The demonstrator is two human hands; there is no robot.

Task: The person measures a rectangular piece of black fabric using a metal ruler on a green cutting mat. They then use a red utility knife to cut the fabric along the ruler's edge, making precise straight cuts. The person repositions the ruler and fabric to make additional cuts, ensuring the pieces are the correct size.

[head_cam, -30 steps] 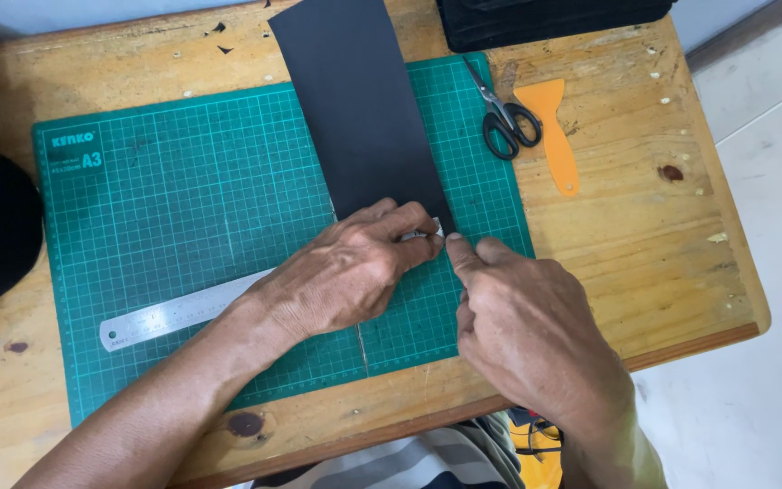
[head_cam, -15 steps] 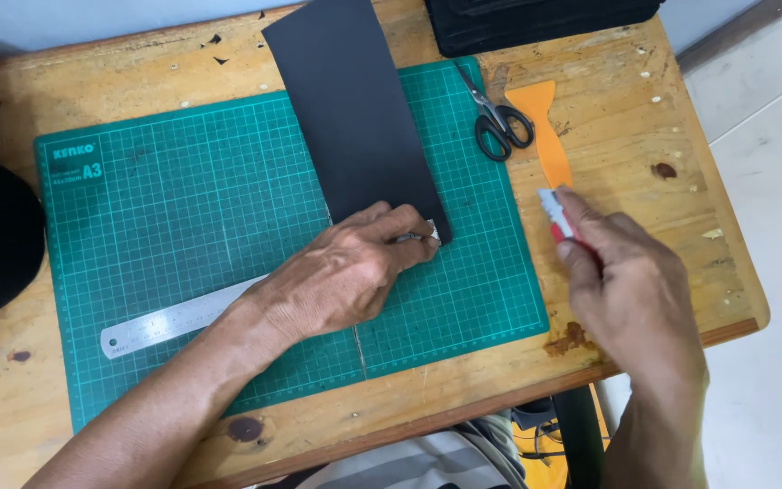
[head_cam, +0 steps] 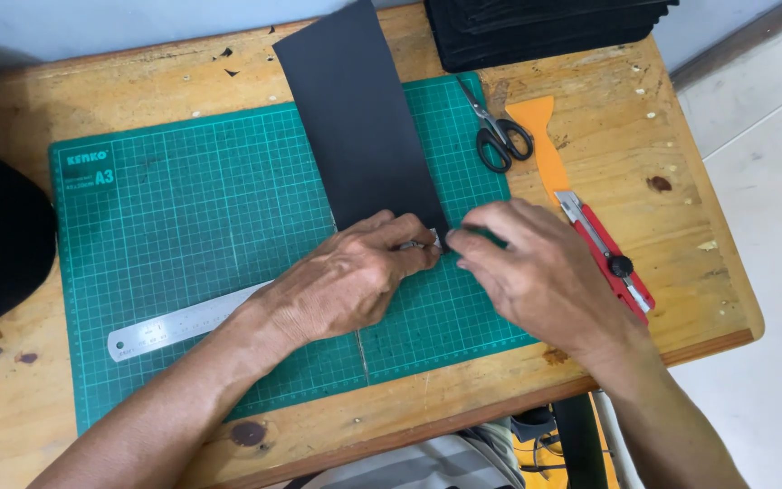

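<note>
My left hand (head_cam: 350, 281) presses the long steel ruler (head_cam: 183, 321) on the green cutting mat (head_cam: 183, 226), and my right hand (head_cam: 536, 272) touches the near corner of the black rectangular sheet (head_cam: 359, 118), beside the red utility knife (head_cam: 613, 258).

black sheet (head_cam: 359, 127) on green gridded mat (head_cam: 183, 208) — red knife (head_cam: 613, 258).

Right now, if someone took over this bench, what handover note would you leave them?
Left hand presses the ruler on the green mat.
Right hand pinches the near end of the black sheet; it holds no tool.
Red knife lies on the table beside the right hand; scissors and orange scraper lie above it.
Whether the sheet is cut cannot be told.
</note>
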